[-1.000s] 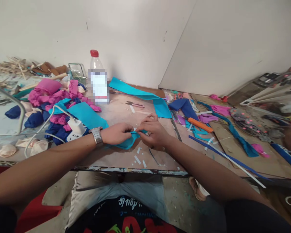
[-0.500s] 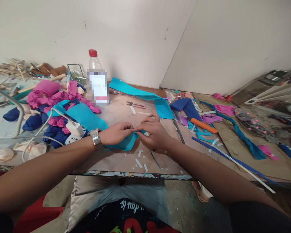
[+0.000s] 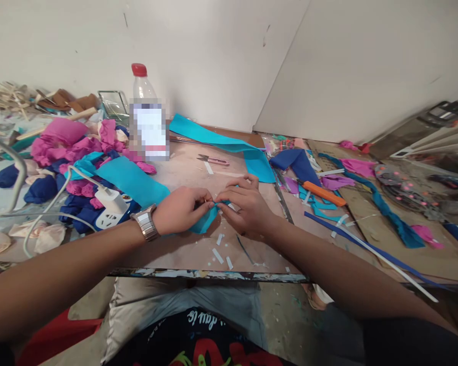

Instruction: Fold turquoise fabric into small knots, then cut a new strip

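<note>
A turquoise fabric strip point(image 3: 206, 222) is pinched between both hands over the middle of the table. My left hand point(image 3: 180, 209), with a metal watch on its wrist, closes thumb and forefinger on the strip's edge. Fingertip to fingertip with it, my right hand point(image 3: 248, 209) pinches the same gathered edge. Whether a needle or thread is also in the fingers is too small to tell. Beyond the hands lie pink-handled thread snips point(image 3: 213, 160) and another turquoise strip point(image 3: 213, 138). A wide turquoise piece point(image 3: 133, 179) lies left of my left hand.
A phone point(image 3: 149, 129) leans against a red-capped bottle point(image 3: 139, 70). At left are pink and blue fabric bundles point(image 3: 63, 132) and a power strip point(image 3: 112, 216) with cables. An orange cutter point(image 3: 323, 193), a white stick point(image 3: 389, 264) and fabric scraps lie at right.
The fingers have shifted slightly along the pinched edge, and less of the strip shows beneath my left hand. The whole view has tilted a little.
</note>
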Demonstrator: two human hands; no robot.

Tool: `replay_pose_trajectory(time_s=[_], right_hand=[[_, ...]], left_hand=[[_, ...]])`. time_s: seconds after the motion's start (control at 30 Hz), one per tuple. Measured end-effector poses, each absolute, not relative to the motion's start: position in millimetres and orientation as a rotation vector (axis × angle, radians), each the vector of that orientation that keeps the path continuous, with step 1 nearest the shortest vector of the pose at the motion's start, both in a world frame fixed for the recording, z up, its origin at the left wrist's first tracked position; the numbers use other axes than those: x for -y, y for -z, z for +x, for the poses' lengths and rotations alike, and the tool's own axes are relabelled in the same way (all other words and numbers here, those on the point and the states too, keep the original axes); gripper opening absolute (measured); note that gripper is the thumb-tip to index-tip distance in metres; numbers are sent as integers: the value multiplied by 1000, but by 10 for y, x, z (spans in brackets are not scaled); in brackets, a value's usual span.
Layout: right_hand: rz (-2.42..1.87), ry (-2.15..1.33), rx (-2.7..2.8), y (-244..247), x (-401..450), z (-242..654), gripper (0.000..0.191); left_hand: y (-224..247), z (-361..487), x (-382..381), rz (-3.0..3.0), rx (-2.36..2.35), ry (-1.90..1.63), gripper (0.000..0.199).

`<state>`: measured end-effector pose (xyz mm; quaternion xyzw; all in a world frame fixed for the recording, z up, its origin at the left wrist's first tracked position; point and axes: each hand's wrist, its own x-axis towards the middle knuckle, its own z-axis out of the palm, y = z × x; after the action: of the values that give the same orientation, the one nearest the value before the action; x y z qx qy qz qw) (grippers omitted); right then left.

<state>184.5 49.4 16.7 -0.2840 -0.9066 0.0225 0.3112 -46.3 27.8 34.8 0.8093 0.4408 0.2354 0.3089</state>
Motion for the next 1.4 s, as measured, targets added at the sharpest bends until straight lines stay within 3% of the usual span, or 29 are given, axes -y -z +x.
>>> replay_pose_trajectory(time_s=[0.87, 1.4], right_hand=[[-867, -51, 2408, -199, -425, 1809, 7], [-884, -32, 2387, -232, -420, 1818, 10]], left_hand=[[-291, -447, -283, 2449, -1243, -569, 28], [-339, -461, -287, 2139, -1097, -612, 30]])
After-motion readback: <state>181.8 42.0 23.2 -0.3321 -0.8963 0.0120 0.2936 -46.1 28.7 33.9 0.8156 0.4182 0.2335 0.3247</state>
